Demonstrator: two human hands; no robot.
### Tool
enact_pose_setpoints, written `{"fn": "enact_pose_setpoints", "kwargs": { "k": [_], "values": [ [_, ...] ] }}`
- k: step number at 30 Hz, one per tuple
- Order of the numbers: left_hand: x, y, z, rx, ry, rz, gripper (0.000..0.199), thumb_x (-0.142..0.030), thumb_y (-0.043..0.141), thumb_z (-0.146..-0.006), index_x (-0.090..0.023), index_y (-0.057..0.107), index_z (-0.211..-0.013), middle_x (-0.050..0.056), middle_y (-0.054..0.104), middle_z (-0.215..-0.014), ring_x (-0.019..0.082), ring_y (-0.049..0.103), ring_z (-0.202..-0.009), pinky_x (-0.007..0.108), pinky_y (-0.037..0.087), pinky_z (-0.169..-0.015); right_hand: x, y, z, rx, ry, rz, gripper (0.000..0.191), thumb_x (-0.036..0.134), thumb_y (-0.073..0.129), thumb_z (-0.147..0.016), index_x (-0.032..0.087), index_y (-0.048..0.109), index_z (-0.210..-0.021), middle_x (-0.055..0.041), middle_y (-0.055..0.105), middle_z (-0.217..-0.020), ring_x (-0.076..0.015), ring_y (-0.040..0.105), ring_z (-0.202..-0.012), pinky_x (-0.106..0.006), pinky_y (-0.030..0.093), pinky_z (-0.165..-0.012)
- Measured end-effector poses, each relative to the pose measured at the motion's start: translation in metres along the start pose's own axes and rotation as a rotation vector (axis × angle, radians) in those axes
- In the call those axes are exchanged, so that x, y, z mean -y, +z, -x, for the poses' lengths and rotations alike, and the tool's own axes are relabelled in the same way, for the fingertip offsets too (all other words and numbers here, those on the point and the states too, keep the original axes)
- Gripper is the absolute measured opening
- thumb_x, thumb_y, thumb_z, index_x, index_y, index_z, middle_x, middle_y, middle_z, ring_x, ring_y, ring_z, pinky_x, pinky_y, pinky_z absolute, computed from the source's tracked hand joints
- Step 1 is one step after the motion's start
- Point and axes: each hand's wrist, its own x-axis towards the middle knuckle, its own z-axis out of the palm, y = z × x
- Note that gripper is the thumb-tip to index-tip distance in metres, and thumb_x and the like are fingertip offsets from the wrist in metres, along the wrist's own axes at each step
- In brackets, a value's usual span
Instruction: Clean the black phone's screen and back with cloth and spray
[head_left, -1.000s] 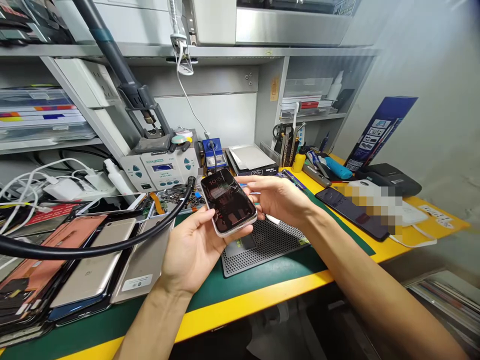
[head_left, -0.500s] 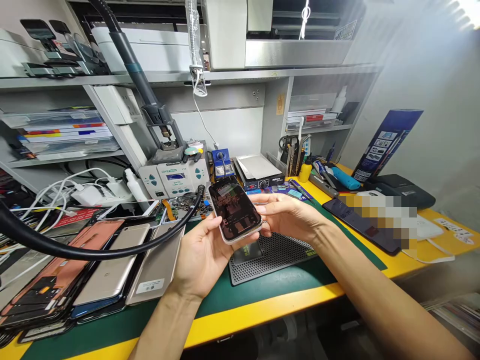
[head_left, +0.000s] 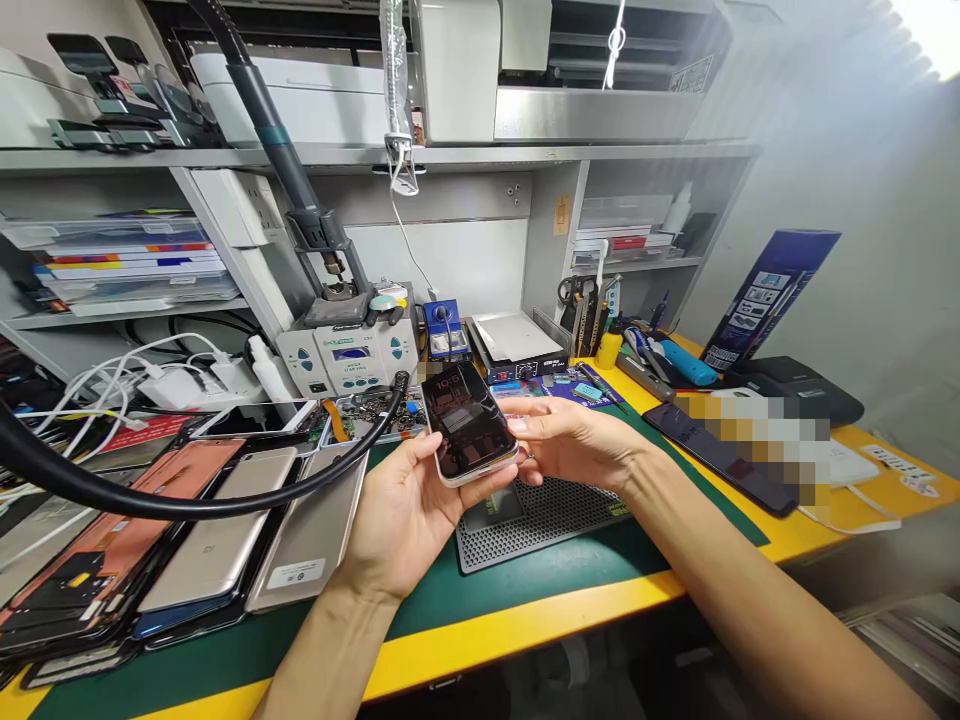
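Note:
A smartphone (head_left: 469, 425) with a pale frame is tilted toward me above the bench, its dark screen showing a clock and reflections. My left hand (head_left: 405, 510) cradles it from below, thumb on the left edge and fingers under the lower end. At the right edge my right hand (head_left: 574, 435) pinches the phone's side between thumb and fingers; some fingertips are hidden behind it. Beneath lies a black perforated mat (head_left: 555, 525) with a small dark flat piece (head_left: 495, 507) on it.
Several phone bodies, including a gold phone back (head_left: 225, 530), lie at left under a black hose (head_left: 225, 507). Behind stand a hot-air station (head_left: 349, 355) and a flat heating plate (head_left: 517, 345). A large dark phone (head_left: 720, 455) rests at right on the yellow bench (head_left: 817, 540).
The phone's screen has changed from faint, scattered content to a display with a clock near its top. Both hands keep their hold, with only a slight shift of the phone and the view.

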Motion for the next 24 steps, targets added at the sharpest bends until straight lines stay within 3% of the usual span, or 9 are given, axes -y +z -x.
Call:
{"fn": "enact_pose_setpoints", "kwargs": {
  "k": [6,12,17,24],
  "values": [
    [0.001,0.003,0.001,0.01,0.004,-0.033,0.036,-0.018,0.046,-0.093,-0.004,0.064,-0.122,0.02,0.074,-0.114,0.035,0.074,-0.099,0.052,0.059,-0.093,0.001,0.001,0.001,0.051,0.035,-0.014,0.032,0.023,0.072,-0.088,0.014,0.067,-0.118,-0.0015,0.061,-0.085,-0.0096,0.056,-0.069,-0.02,0.046,-0.057],
    [-0.001,0.003,0.0,0.007,0.012,-0.025,0.039,-0.016,0.047,-0.093,-0.005,0.057,-0.129,0.022,0.073,-0.118,0.036,0.071,-0.106,0.054,0.057,-0.096,-0.001,0.003,0.002,-0.056,0.008,0.042,0.026,0.026,0.08,-0.082,0.016,0.069,-0.103,-0.0012,0.06,-0.084,-0.0098,0.054,-0.068,-0.021,0.046,-0.056],
    [-0.003,0.005,0.002,0.024,0.069,-0.071,0.042,-0.02,0.049,-0.094,-0.008,0.055,-0.134,0.023,0.068,-0.126,0.039,0.069,-0.109,0.059,0.055,-0.097,-0.005,0.009,0.001,-0.135,-0.009,0.154,0.031,0.043,0.072,-0.088,0.013,0.07,-0.087,-0.0056,0.06,-0.083,-0.0137,0.053,-0.071,-0.023,0.045,-0.054],
    [0.002,0.003,0.0,0.097,0.05,-0.206,0.039,-0.031,0.043,-0.099,-0.009,0.062,-0.125,0.022,0.072,-0.119,0.036,0.074,-0.098,0.043,0.063,-0.072,-0.006,0.014,0.002,-0.102,-0.045,0.108,0.036,0.045,0.065,-0.093,0.01,0.073,-0.091,-0.0044,0.059,-0.077,-0.0132,0.053,-0.067,-0.025,0.045,-0.055]
  ]
}}
